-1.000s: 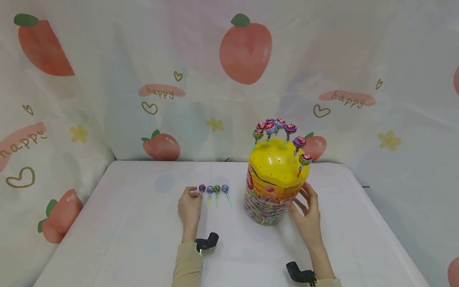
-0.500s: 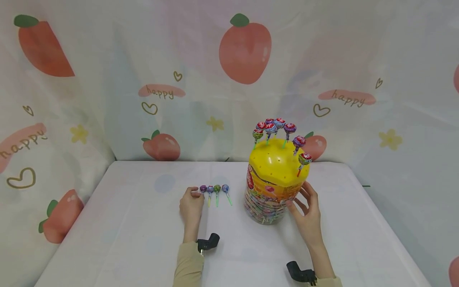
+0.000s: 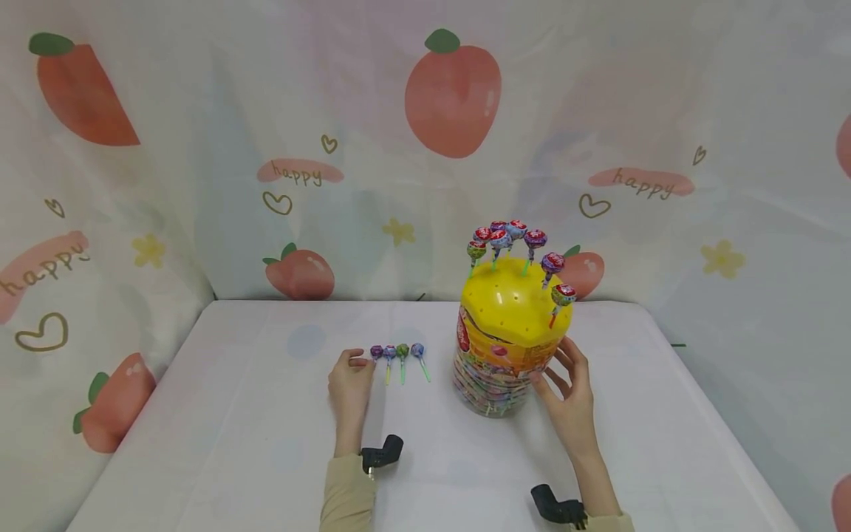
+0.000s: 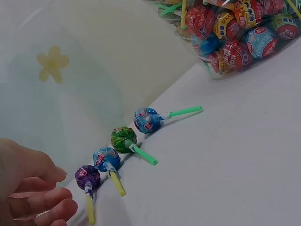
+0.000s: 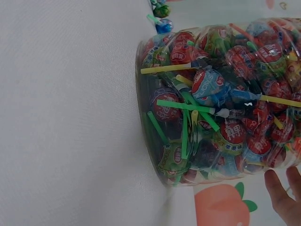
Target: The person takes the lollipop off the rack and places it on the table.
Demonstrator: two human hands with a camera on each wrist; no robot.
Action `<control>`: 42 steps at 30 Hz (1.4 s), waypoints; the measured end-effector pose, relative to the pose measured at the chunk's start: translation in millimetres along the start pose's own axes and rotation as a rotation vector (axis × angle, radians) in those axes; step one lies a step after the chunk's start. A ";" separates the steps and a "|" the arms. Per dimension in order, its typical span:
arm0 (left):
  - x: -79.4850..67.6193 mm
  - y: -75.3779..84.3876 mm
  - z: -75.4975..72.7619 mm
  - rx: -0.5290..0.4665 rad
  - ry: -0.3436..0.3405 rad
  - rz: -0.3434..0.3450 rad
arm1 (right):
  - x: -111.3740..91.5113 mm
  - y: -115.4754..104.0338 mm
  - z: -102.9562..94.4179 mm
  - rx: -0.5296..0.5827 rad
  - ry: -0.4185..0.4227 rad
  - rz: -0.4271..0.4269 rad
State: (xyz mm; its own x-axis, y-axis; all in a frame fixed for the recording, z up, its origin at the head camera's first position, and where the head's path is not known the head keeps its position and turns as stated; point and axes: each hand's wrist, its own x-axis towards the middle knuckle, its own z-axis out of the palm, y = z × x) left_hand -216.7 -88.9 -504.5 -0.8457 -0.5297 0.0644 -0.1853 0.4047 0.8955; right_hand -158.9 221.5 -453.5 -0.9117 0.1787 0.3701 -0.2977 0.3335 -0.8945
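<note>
Four wrapped lollipops would be several: a purple lollipop [image 4: 88,178], a blue one with a yellow stick [image 4: 106,159], a green lollipop [image 4: 123,140] and a blue one with a green stick [image 4: 147,120] lie in a row on the table. My left hand [image 3: 350,388] is just left of the purple one, fingers loosely bent, with a small gap and nothing held. On the right stands a clear candy jar [image 3: 495,388] full of lollipops. Its yellow lid [image 3: 508,303] has several lollipops [image 3: 535,239] upright in its holes. My right hand [image 3: 573,399] holds the jar's right side between thumb and fingers.
A white cloth covers the table [image 3: 219,414]. Behind it hangs a patterned backdrop [image 3: 372,96] with printed fruit. Black wrist-camera mounts [image 3: 383,452] sit on both forearms.
The purple lollipop has shifted slightly right, closer to its neighbour. My left hand moved a little right with it, then drew back left. The right hand and jar stay in place.
</note>
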 end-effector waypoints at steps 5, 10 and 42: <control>-1.6 6.3 -3.3 -0.025 -0.003 0.050 | 1.2 2.2 -0.3 -0.007 0.000 -0.002; -4.5 17.0 -7.6 -0.084 0.022 0.118 | 0.8 2.6 0.1 -0.007 0.000 0.002; -80.3 134.2 1.1 -0.393 -0.120 0.701 | 0.3 0.2 0.3 0.016 0.009 -0.014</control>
State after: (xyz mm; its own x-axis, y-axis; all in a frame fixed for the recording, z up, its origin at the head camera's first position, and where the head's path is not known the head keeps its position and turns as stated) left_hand -174.2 8.7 -390.0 -0.7518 -0.1576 0.6403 0.5781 0.3095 0.7549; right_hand -159.4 221.3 -453.7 -0.9047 0.1823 0.3850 -0.3151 0.3216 -0.8929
